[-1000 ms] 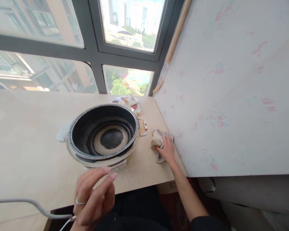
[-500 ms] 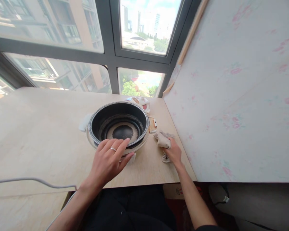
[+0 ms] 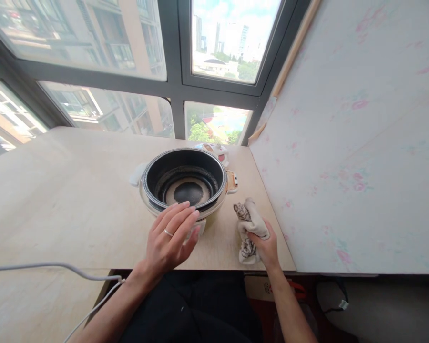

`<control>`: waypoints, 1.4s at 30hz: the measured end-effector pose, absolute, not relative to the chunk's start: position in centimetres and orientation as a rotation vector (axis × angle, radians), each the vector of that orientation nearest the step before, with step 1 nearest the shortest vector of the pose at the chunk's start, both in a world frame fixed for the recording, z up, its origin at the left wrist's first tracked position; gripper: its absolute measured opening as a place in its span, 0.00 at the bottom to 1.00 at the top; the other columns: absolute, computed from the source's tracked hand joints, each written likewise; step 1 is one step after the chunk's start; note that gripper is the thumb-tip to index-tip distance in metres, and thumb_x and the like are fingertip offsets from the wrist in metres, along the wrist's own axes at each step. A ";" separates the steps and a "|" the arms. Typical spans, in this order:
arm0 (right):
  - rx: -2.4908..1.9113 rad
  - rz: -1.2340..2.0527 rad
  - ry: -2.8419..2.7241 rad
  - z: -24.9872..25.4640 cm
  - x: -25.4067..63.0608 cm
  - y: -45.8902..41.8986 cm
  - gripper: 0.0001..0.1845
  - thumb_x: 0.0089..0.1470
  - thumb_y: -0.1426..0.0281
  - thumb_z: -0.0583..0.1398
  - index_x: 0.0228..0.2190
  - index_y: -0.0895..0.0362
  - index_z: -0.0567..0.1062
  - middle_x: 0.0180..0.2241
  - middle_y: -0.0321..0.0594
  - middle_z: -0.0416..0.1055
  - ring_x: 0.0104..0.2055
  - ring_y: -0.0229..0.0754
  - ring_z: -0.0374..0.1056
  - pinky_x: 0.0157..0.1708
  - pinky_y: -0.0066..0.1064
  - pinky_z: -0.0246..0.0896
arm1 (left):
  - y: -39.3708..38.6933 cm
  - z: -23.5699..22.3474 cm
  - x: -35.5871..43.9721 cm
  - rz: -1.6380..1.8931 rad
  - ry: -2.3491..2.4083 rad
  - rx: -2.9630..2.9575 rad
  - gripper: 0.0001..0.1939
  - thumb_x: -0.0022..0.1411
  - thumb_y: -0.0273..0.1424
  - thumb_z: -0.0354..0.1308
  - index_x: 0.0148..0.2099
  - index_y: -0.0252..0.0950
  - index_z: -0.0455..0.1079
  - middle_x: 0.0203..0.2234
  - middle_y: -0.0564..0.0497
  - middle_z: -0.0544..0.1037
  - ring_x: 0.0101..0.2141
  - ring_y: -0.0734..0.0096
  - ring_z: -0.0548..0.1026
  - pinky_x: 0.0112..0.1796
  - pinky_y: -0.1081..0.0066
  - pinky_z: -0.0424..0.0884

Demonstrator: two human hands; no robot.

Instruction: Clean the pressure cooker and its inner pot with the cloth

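Right hand (image 3: 266,240) with cloth (image 3: 248,228) in its grip, now bunched and nearer the table's (image 3: 82,205) front edge.

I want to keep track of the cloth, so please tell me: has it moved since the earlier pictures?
Yes. The cloth, held in the right hand, has moved toward the person, closer to the front edge of the tabletop.

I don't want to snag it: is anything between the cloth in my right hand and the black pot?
The pale cooker body surrounds the pot, its side piece jutting on the cloth's side. Otherwise, only table shows between.
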State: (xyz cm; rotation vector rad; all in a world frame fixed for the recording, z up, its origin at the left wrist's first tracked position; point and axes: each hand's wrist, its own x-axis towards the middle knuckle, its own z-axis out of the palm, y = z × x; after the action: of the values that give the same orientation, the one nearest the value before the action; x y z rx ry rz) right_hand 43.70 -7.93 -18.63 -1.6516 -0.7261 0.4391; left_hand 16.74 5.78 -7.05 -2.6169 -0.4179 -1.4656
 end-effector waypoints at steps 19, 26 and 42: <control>-1.288 0.812 -1.363 -10.8 30.8 -11.0 0.46 0.59 0.71 0.63 0.71 0.48 0.48 0.71 0.48 0.52 0.72 0.56 0.52 0.68 0.51 0.53 | -5.9 -12.8 19.5 -2.767 -1.710 -2.652 0.41 0.57 0.39 0.70 0.69 0.42 0.60 0.62 0.39 0.71 0.59 0.47 0.73 0.57 0.56 0.73; -1.059 1.108 -1.546 -9.3 31.5 -10.3 0.49 0.58 0.64 0.67 0.71 0.45 0.49 0.73 0.45 0.45 0.74 0.56 0.45 0.70 0.56 0.44 | -3.8 -12.2 14.9 -2.926 -2.275 -1.490 0.24 0.54 0.39 0.72 0.51 0.38 0.73 0.43 0.50 0.80 0.41 0.67 0.79 0.41 0.72 0.77; -1.209 0.399 -0.773 -9.8 40.0 -0.3 0.28 0.46 0.62 0.72 0.48 0.53 0.74 0.55 0.45 0.71 0.62 0.50 0.65 0.65 0.52 0.55 | 7.4 -15.3 12.6 -2.918 -1.894 -1.440 0.34 0.57 0.43 0.68 0.62 0.37 0.66 0.57 0.41 0.75 0.54 0.54 0.76 0.55 0.60 0.73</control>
State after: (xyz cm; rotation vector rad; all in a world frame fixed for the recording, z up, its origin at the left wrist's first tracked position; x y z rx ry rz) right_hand 39.97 -0.26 -9.79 -1.2087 -0.7729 0.3988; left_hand 12.64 7.37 -15.34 -1.4404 -1.8938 -2.9182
